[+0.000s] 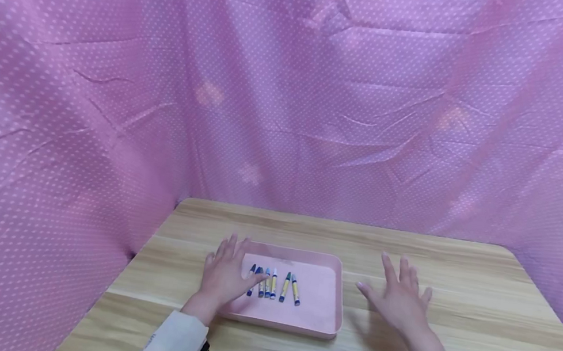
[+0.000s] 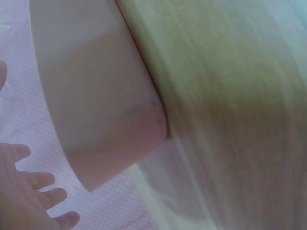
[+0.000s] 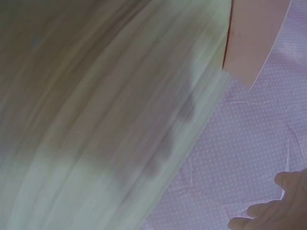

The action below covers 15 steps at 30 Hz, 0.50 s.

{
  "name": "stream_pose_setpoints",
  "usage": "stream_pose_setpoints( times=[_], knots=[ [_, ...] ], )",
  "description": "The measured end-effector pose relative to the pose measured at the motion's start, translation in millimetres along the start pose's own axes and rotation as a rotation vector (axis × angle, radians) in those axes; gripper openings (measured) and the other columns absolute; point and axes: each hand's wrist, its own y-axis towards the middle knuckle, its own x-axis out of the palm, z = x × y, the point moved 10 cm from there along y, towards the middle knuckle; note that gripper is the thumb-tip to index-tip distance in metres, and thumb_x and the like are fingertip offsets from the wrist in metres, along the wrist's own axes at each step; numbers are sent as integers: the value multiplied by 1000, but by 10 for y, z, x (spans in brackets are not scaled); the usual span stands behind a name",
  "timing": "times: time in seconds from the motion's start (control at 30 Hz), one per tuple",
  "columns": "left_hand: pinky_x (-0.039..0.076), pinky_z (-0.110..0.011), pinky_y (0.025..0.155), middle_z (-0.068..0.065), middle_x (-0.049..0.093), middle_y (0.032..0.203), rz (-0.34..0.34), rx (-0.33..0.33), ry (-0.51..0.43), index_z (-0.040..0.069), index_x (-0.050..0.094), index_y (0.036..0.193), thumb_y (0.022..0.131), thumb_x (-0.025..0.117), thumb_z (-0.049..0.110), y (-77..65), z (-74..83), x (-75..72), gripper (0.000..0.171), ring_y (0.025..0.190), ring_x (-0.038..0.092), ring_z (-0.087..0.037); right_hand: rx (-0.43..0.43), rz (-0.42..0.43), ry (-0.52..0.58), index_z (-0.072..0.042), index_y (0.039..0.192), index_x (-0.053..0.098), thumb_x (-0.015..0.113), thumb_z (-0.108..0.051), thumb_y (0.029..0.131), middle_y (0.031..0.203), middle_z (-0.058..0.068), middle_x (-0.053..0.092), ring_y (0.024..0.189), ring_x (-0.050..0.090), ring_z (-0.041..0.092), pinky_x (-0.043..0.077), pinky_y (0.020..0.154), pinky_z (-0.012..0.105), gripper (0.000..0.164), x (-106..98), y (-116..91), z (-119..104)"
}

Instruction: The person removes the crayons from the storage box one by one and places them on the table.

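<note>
A shallow pink tray lies on the wooden table, with several crayons in yellow-and-blue wrappers side by side in its left half. Over the tray's left edge is my left hand, fingers spread and holding nothing; its thumb overlaps some crayons in the head view. My right hand hovers to the right of the tray, fingers spread wide, with nothing in it. In the left wrist view the tray's outer wall stands beside the left fingers. The right wrist view catches the right fingers and a corner of the tray.
The wood-grain table extends on both sides of the tray. Pink dotted cloth hangs behind the table and along its left and right sides. Shadows of the arms fall on the tabletop.
</note>
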Motion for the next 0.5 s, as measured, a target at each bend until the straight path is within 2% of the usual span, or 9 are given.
stream_pose_setpoints(
  times=[0.17, 0.37, 0.5],
  knots=[
    [19, -61, 110, -17, 17, 156, -2, -36, -64, 15, 27, 151, 77, 63, 66, -4, -130, 4, 97, 141, 16, -36, -10, 16, 51, -11, 153, 15, 46, -72, 84, 151, 34, 8, 134, 11, 54, 0, 97, 79, 98, 47, 39, -161],
    [21, -60, 110, -18, 21, 155, -23, -85, -153, 13, 24, 152, 79, 68, 56, -14, -295, 51, 94, 138, 23, -39, -31, 27, 130, -7, 152, 18, 55, -63, 86, 151, 33, 13, 132, 20, 54, 14, 100, 74, 94, 112, 75, -381],
    [26, -57, 109, -19, 27, 152, -16, -103, -198, 10, 25, 151, 79, 70, 53, -26, -394, 65, 96, 136, 29, -39, -35, 26, 182, -7, 152, 19, 58, -62, 85, 151, 31, 15, 133, 22, 52, 18, 101, 72, 95, 171, 91, -514]
  ],
)
